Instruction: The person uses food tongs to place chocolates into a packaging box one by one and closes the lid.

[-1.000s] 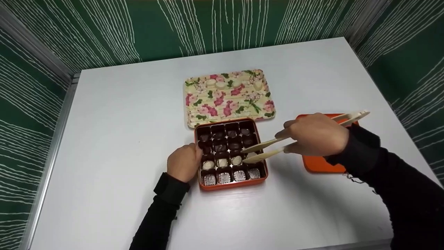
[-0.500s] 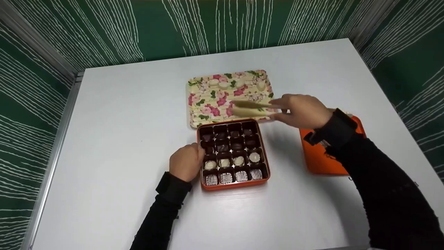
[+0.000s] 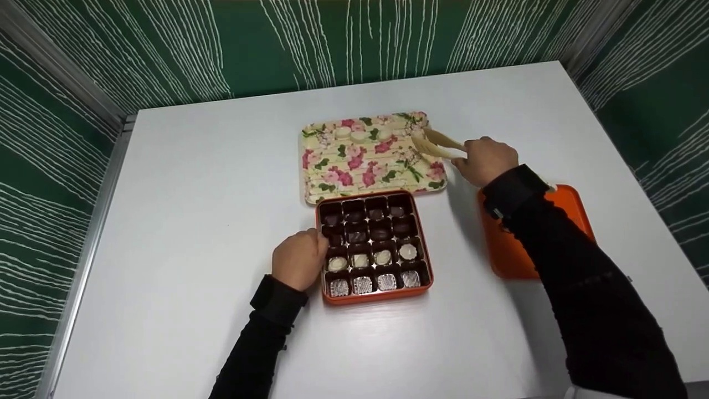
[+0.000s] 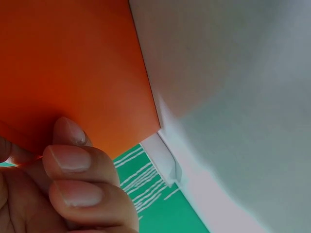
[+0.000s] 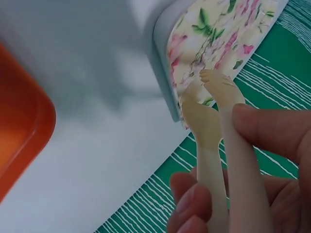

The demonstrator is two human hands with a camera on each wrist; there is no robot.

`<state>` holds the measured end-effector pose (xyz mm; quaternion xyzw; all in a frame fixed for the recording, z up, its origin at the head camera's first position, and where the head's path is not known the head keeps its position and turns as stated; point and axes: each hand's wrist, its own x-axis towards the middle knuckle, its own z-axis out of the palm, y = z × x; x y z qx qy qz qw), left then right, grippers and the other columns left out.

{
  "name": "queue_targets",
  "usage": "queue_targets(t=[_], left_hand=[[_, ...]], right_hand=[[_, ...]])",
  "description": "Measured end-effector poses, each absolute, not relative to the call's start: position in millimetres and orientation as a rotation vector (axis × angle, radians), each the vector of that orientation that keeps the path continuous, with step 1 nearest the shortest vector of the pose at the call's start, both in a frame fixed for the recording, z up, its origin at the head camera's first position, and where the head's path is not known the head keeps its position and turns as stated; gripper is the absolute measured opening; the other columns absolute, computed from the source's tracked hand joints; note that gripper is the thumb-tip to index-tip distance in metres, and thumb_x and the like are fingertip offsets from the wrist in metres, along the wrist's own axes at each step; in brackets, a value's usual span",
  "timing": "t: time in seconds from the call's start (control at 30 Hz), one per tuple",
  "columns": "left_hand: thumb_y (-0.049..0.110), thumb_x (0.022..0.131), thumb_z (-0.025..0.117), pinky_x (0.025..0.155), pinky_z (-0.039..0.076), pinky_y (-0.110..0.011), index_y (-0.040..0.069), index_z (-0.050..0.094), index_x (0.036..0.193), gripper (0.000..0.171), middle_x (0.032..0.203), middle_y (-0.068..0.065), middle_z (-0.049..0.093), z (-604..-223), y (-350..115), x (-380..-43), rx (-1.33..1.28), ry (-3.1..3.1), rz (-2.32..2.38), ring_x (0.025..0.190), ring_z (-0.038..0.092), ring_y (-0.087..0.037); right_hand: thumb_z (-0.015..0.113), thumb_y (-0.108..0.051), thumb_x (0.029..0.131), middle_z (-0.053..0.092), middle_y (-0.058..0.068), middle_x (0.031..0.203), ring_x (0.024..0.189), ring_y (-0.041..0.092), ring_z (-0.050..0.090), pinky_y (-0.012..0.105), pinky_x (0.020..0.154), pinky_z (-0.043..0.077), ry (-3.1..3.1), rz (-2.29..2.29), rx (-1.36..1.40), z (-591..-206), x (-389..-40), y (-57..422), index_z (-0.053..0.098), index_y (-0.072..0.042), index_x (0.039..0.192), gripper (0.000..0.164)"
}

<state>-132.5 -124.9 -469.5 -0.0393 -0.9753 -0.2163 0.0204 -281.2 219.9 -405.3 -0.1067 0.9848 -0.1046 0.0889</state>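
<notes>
My left hand (image 3: pixel 299 259) grips the left wall of an orange chocolate box (image 3: pixel 378 299), its curled fingers against the orange side in the left wrist view. Dark chocolates (image 3: pixel 380 231) fill the two back rows. White chocolates (image 3: pixel 382 256) sit in the third row, and the front row shows bare silvery compartment bottoms. My right hand (image 3: pixel 487 159) holds pale tongs (image 5: pixel 216 141), thumb on one arm and fingers on the other. Their tips stand apart over the back right corner of a floral tray (image 3: pixel 354 166). White chocolates (image 3: pixel 359 136) lie along the tray's back edge; the tong tips cover the rightmost spot.
An orange lid (image 3: pixel 512 255) lies on the white table (image 3: pixel 194 221) at the right, partly under my right forearm. The tray stands directly behind the box. Green walls with white streaks (image 3: pixel 332 44) rise past the table's back and sides.
My right hand has carried the tongs from the box's third row back to the tray's back right corner. A white chocolate shows in that row's right compartment. The left hand keeps its grip.
</notes>
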Motion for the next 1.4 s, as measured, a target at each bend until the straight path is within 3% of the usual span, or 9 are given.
queue_targets(t=[0.2,0.3,0.43,0.57,1.4], left_hand=[[0.019,0.102,0.049,0.057,0.051,-0.048,0.008,0.059,0.071,0.034,0.066,-0.014,0.062,-470.2,-125.9,-131.6,-0.147,-2.978,-0.649,0.064,0.065,-0.037],[0.019,0.102,0.05,0.056,0.05,-0.048,0.007,0.059,0.071,0.034,0.066,-0.014,0.062,-470.5,-125.5,-131.5,-0.154,-2.971,-0.647,0.063,0.064,-0.037],[0.019,0.102,0.049,0.056,0.05,-0.047,0.008,0.059,0.071,0.034,0.066,-0.014,0.062,-470.7,-125.5,-132.4,-0.151,-2.981,-0.662,0.063,0.064,-0.035],[0.02,0.102,0.048,0.056,0.05,-0.046,0.009,0.057,0.071,0.035,0.066,-0.012,0.061,-471.2,-125.6,-133.1,-0.145,-2.995,-0.672,0.063,0.063,-0.034],[0.02,0.102,0.047,0.058,0.052,-0.048,0.005,0.064,0.076,0.035,0.071,-0.016,0.065,-469.5,-124.3,-132.4,-0.125,-3.01,-0.652,0.067,0.067,-0.037]], right_hand=[[0.057,-0.027,0.105,0.06,0.03,0.091,0.082,0.048,0.062,0.056,0.069,0.048,2.959,-0.276,-0.252,-405.6,-289.2,208.2,0.065,0.01,0.103,0.038],[0.056,-0.027,0.105,0.062,0.031,0.096,0.084,0.047,0.063,0.055,0.071,0.049,2.939,-0.28,-0.255,-407.1,-293.2,203.6,0.066,0.01,0.11,0.039],[0.054,-0.025,0.106,0.063,0.034,0.117,0.099,0.048,0.063,0.058,0.085,0.05,2.888,-0.305,-0.301,-409.7,-296.4,202.3,0.06,0.009,0.13,0.043],[0.055,-0.024,0.106,0.059,0.035,0.129,0.109,0.049,0.061,0.059,0.092,0.048,2.86,-0.352,-0.36,-412.1,-296.7,205.0,0.054,0.008,0.14,0.047],[0.062,-0.021,0.102,0.062,0.029,0.132,0.105,0.046,0.065,0.06,0.082,0.053,2.885,-0.379,-0.64,-404.1,-271.5,206.4,0.059,0.001,0.14,0.043]])
